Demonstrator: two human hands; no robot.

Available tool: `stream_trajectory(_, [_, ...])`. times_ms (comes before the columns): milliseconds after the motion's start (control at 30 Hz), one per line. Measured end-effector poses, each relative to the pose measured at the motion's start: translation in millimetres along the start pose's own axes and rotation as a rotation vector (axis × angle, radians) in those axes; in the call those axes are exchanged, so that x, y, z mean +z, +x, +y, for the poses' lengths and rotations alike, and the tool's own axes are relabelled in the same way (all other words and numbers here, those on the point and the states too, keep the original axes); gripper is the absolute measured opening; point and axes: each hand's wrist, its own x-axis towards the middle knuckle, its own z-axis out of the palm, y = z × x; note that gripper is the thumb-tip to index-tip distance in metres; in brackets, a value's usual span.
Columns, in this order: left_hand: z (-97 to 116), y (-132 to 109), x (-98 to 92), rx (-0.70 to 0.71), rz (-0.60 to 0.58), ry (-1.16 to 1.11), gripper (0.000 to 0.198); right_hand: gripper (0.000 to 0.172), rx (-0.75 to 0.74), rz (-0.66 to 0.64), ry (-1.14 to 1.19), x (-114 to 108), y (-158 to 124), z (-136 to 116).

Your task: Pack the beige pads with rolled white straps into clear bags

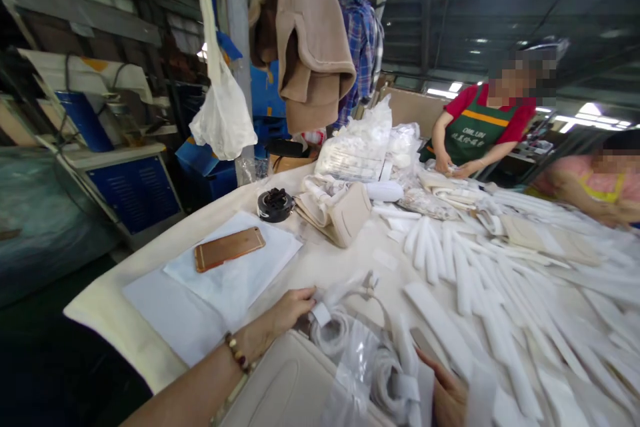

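A beige handbag [273,380] is in front of me at the bottom of the view. On its upper side lie a coiled strap [330,330] and a second coiled strap [387,373], with white wrapping and clear plastic [355,357] over them. My left hand [287,310], a beaded bracelet on its wrist, is closed at the left coil, thumb and forefinger at its white band. On the bag's right side my right hand [447,393] curls against the white wrapping; its fingertips are partly hidden.
A phone [230,249] lies on white sheets [195,307] at left. Behind are a black tape roll [275,205] and another beige bag [345,213]. Many white strips [480,280] cover the right. A co-worker in a green apron [467,133] stands across the table; another person sits far right.
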Motion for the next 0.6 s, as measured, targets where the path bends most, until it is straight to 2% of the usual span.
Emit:
stream_trajectory(100, [11,-3,0.1,-0.049,0.014,0.078,0.059,0.051,-0.159,-0.041,-0.202,6,-8,-12])
stream_trajectory(167, [23,-9,-3.0,-0.065,0.046,0.170,0.063,0.053,-0.252,0.007,-0.292,0,-7,-13])
stream_trajectory(300, [45,-39,-15.6,0.030,0.188,0.428,0.072,0.053,-0.378,0.123,-0.402,-39,-19,2])
stream_trajectory(333, [46,-52,-17.6,0.096,0.224,0.529,0.072,0.049,-0.395,0.131,-0.422,-51,-29,7])
stream_trajectory(400, [43,-80,-16.7,0.429,0.250,0.967,0.060,0.037,-0.463,0.073,-0.504,-76,-55,17])
stream_trajectory(433, [38,-94,-13.5,0.608,0.206,1.148,0.054,0.032,-0.535,0.011,-0.582,-87,-70,22])
stream_trajectory(467, [33,-108,-9.0,0.774,0.113,1.309,0.052,0.029,-0.649,-0.060,-0.686,-97,-86,27])
stream_trajectory(500, [28,-120,-4.0,0.900,0.028,1.441,0.056,0.030,-0.799,-0.124,-0.794,-105,-101,30])
stream_trajectory(567, [18,-137,3.9,1.011,-0.108,1.619,0.066,0.034,-1.116,-0.207,-0.979,-116,-127,34])
stream_trajectory(600, [15,-141,4.8,1.014,-0.144,1.682,0.072,0.034,-1.221,-0.226,-1.037,-119,-137,34])
